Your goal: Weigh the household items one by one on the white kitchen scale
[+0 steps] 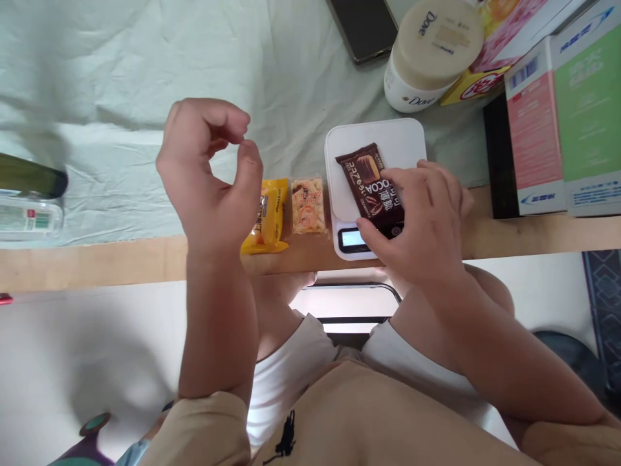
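A brown packet of cocoa biscuits (365, 178) lies slanted on a white digital kitchen scale (339, 139), whose small display is lit. My right hand (422, 217) is over the scale's right side, thumb and fingers closed around the packet's lower right end, hiding part of it. To the left, my left hand (208, 168) is raised above the cloth with its fingers curled and a small gap between thumb and fingertips; nothing shows in it. Beside that wrist is a yellow snack packet (272, 217), partly covered. Between it and the scale lies a clear-wrapped puffed snack (308, 206).
A Dove jar (417, 77) stands behind the scale, near a dark phone (363, 29). Product boxes (557, 129) crowd the right side. A green bottle (29, 175) and a clear plastic container (29, 217) lie at far left. The wooden table edge (97, 262) runs along the front.
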